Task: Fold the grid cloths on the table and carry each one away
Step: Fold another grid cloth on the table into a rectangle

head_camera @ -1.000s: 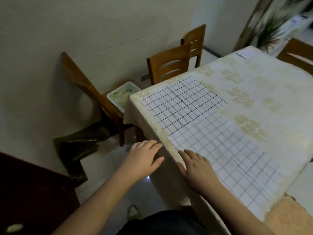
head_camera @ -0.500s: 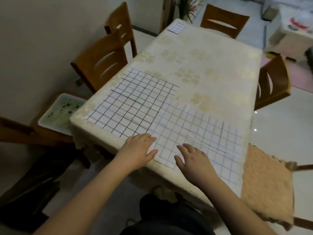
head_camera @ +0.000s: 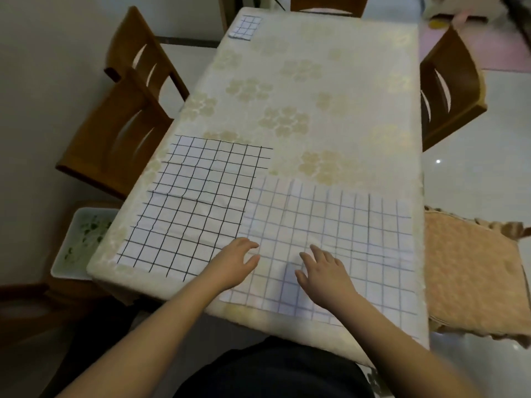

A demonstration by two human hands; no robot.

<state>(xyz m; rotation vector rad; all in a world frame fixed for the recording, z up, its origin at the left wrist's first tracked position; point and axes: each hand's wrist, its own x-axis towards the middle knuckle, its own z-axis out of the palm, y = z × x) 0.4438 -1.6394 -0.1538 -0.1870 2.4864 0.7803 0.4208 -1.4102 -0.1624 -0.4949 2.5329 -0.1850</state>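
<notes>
Blue-lined grid cloth (head_camera: pixel 330 248) lies flat at the near right of the surface (head_camera: pixel 330 81), its left edge overlapping a black-lined grid cloth (head_camera: pixel 189 205) spread at the near left. Left hand (head_camera: pixel 235 264) and right hand (head_camera: pixel 324 271) sit over the blue-lined cloth, fingers loosely spread, gripping nothing. A small folded grid cloth (head_camera: pixel 245 27) sits at the far left corner. Wooden chairs (head_camera: pixel 120 133) flank the surface.

Bare table (head_camera: pixel 330 90) runs open beyond the two flat grid cloths (head_camera: pixel 330 239) to a small folded cloth (head_camera: pixel 244 27) at the far-left corner; chairs (head_camera: pixel 123 133) crowd the left edge, another chair (head_camera: pixel 451 90) stands right.
</notes>
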